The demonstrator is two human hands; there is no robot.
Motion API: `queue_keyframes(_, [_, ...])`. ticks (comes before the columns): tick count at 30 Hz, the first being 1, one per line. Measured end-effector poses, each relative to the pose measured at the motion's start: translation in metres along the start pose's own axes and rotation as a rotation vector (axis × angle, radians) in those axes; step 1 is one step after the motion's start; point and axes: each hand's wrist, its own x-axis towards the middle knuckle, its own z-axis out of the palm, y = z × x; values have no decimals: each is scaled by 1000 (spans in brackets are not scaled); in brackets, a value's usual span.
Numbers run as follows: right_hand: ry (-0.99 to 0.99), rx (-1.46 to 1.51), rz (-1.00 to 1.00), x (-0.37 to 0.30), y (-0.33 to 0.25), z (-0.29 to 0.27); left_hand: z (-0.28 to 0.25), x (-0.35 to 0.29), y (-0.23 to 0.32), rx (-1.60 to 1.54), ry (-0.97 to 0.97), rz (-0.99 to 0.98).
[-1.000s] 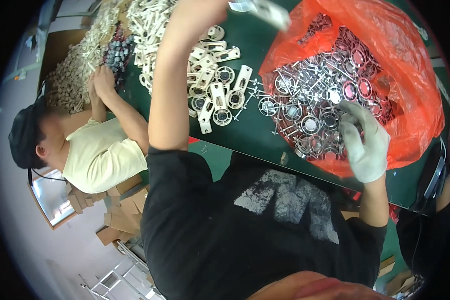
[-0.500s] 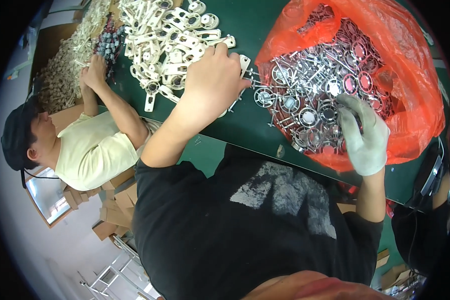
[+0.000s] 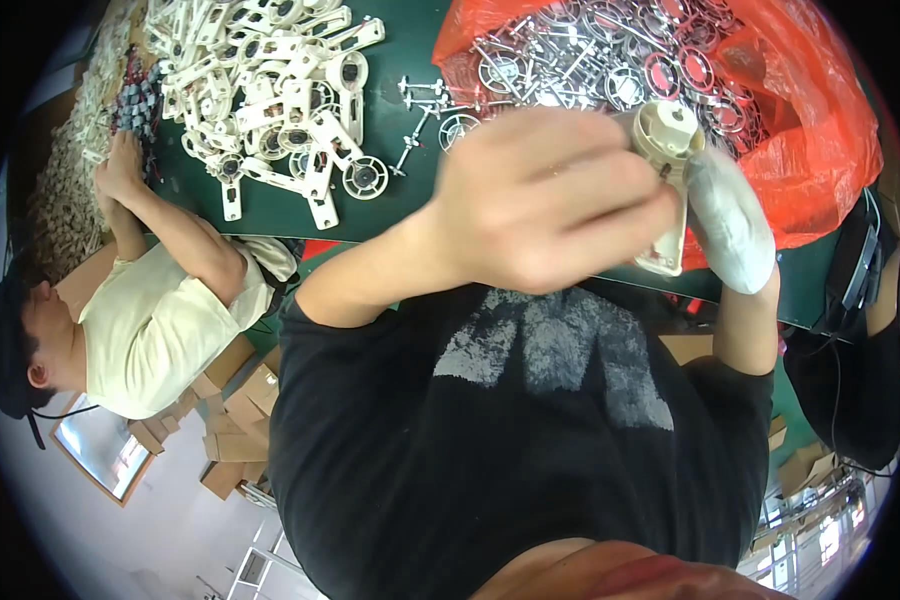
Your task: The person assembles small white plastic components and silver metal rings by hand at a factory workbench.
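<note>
A cream plastic housing [image 3: 668, 130] with a rounded cup-like head and a long narrow body is held upright in front of the red bag. My right hand [image 3: 732, 220], in a pale glove, grips it from the right side. My bare left hand [image 3: 560, 200] is curled against its left side, somewhat smeared by motion. Its fingertips meet the housing near a small dark spot; what they pinch, if anything, is hidden. Behind my hands, the red plastic bag [image 3: 820, 190] is full of silvery wheel-shaped parts [image 3: 625, 87], some with red centres.
Many similar cream parts [image 3: 270, 110] are heaped on the green table [image 3: 395, 205] to the left. Loose metal pieces [image 3: 425, 105] lie between heap and bag. At far left, a person [image 3: 165, 320] works with both hands beside more small parts. Cardboard boxes [image 3: 235, 405] stand behind them.
My left hand has moved right, from the cream heap to my right hand. My right hand has left the metal parts and now grips a cream housing. The whole view has shifted.
</note>
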Motion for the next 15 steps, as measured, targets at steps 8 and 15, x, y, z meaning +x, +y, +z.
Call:
queue_keyframes(8, [276, 78, 199, 25, -78, 16, 8, -34, 16, -86, -406, -465])
queue_keyframes(15, [384, -451, -345, 41, -15, 15, 6, -43, 13, -172, -395, -523])
